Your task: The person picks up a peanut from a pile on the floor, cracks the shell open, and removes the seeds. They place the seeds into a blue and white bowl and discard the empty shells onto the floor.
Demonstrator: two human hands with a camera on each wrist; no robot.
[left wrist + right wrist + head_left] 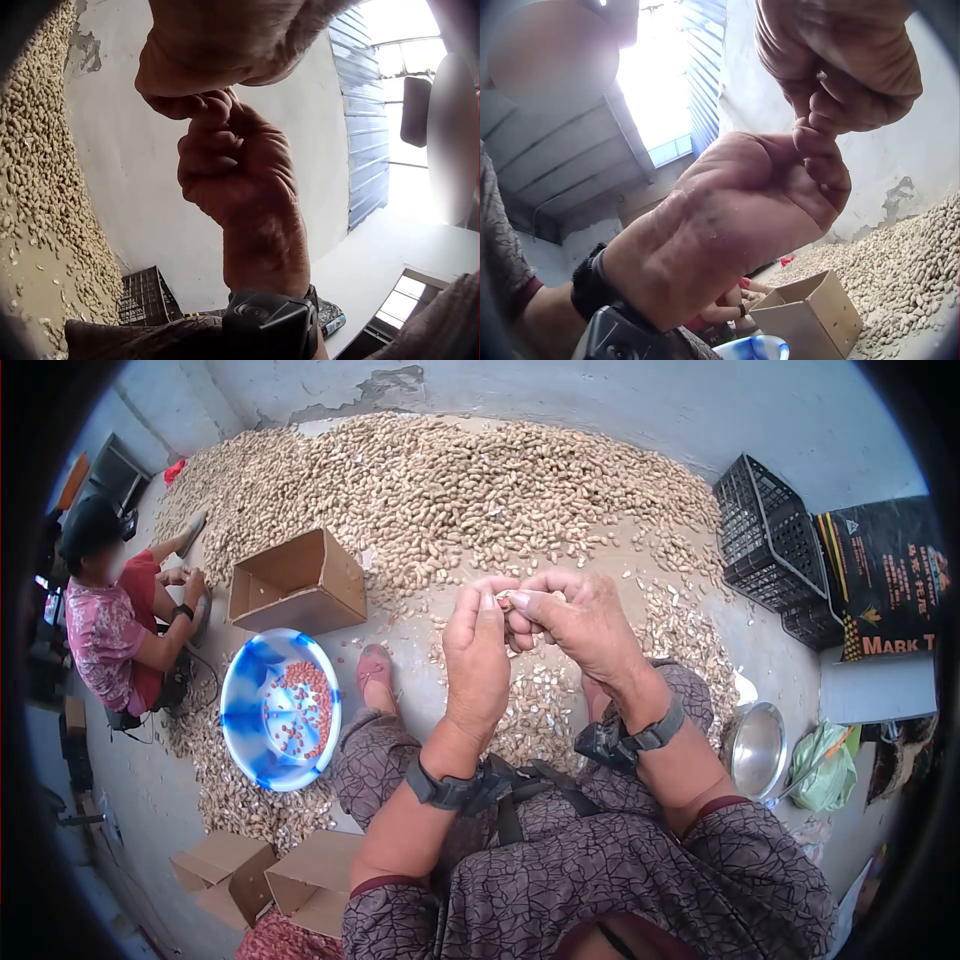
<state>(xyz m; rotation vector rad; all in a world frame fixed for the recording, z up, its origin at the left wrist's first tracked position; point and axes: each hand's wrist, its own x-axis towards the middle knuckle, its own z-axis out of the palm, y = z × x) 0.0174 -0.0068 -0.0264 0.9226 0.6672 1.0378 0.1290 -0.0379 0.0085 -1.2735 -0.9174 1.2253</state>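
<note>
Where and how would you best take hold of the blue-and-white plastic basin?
I would grip the basin by opposite sides of its rim, from above: it is round and open on top, and the loose reddish kernels inside favour a level hold.

From where I stand, the person wears a dusky grey-purple top (560, 860) covered in fine black crackle lines, with a plain maroon band edging each sleeve and the same maroon at the neckline (630, 928). The trousers (375, 765) repeat the crackle pattern. The left hand (478, 660) and right hand (590, 622) are bare, and around each wrist goes a dark strap carrying a boxy black camera; the one on the right wrist (262, 322) shows a round lens. Dark flat straps (560, 785) lie at the lap, and a pink shoe (374, 660) covers the left foot.
</note>
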